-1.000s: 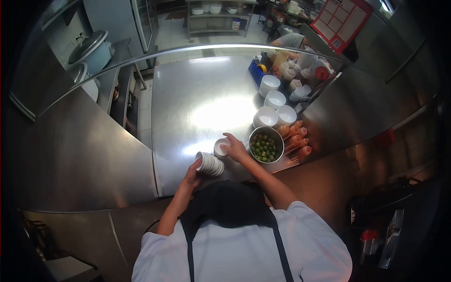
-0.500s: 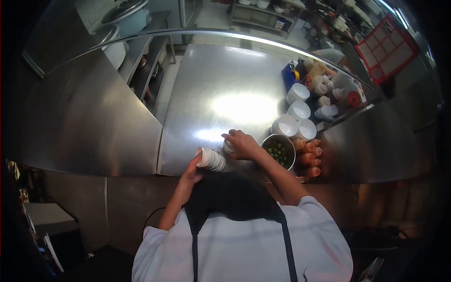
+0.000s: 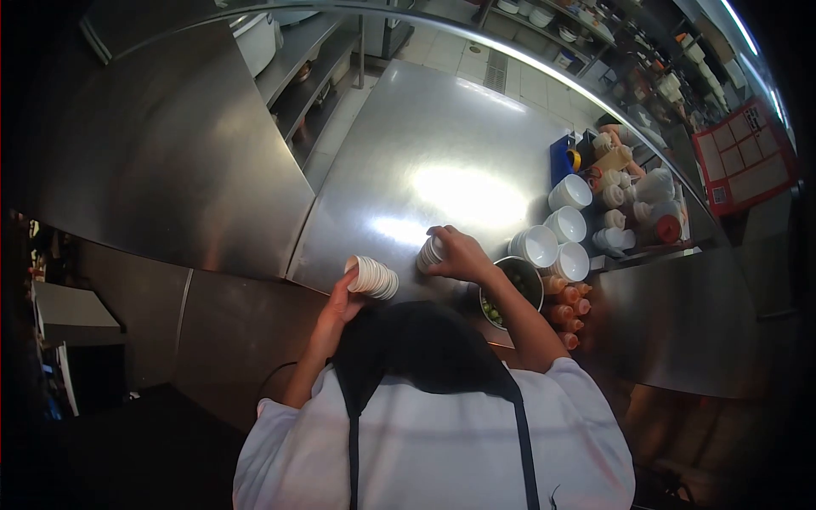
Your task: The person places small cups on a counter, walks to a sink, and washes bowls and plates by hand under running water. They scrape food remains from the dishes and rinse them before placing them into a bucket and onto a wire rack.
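My left hand (image 3: 341, 299) is wrapped round a tilted stack of white cups (image 3: 373, 278) near the front edge of the steel table (image 3: 357, 195). To its right, my right hand (image 3: 460, 256) grips a shorter stack of white cups (image 3: 431, 254), partly hidden behind its fingers. The two stacks are apart. Beneath my right forearm, a round metal pot (image 3: 539, 290) holds small green items, some hidden by the arm.
Stacks of white bowls (image 3: 569, 193) stand right of the hands, with orange-filled bottles (image 3: 563, 314) nearer the edge. Behind them are a blue container (image 3: 560, 159) and white-topped bottles (image 3: 614, 196). A metal rail (image 3: 510, 53) curves across the back. Part of another person shows beyond it.
The camera view has turned, shifting the table and its objects. More of the cup stack in my right hand now shows. Both hands keep their stacks.
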`<move>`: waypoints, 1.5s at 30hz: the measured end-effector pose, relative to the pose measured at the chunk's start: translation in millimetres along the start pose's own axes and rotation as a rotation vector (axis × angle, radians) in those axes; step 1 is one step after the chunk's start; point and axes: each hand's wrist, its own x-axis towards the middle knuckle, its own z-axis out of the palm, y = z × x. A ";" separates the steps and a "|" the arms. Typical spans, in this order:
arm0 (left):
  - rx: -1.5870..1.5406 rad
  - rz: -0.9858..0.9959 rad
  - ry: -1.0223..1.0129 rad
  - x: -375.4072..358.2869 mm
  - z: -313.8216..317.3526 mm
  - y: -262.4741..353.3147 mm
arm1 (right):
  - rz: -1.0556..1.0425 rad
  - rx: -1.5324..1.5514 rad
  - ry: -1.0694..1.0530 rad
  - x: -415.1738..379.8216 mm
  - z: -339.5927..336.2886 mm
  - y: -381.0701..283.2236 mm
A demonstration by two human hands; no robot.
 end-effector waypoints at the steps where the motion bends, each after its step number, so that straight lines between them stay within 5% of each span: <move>1: -0.003 0.000 0.014 2.2 -5.8 -1.4 | 0.003 0.016 0.006 0.1 -1.0 0.8; 8: -0.003 -0.034 0.033 6.2 -9.3 -0.5 | 0.056 0.115 0.012 -2.9 -14.5 -7.0; 15: -0.005 -0.062 0.044 10.2 -15.5 0.8 | 0.106 0.139 0.246 0.7 -21.4 22.0; 22: 0.032 -0.030 0.013 10.3 -15.3 2.8 | 0.312 -0.202 0.059 24.7 -5.6 93.4; 28: 0.008 -0.012 0.044 -1.3 -7.3 7.9 | 0.164 -0.158 -0.064 16.9 -0.6 115.2; 34: 0.028 0.044 0.053 -6.2 -9.8 11.5 | 0.113 -0.243 0.116 4.8 -21.2 97.1; 37: 0.030 0.027 0.067 -4.6 -7.6 12.2 | -0.133 -0.428 0.137 16.1 -5.9 117.2; 40: 0.036 0.043 0.055 -4.4 -6.3 11.4 | 0.037 -0.434 -0.134 29.4 -18.4 111.5; 45: -0.004 0.091 0.027 -13.9 -0.8 9.2 | -0.014 -0.610 0.013 40.5 -29.2 174.1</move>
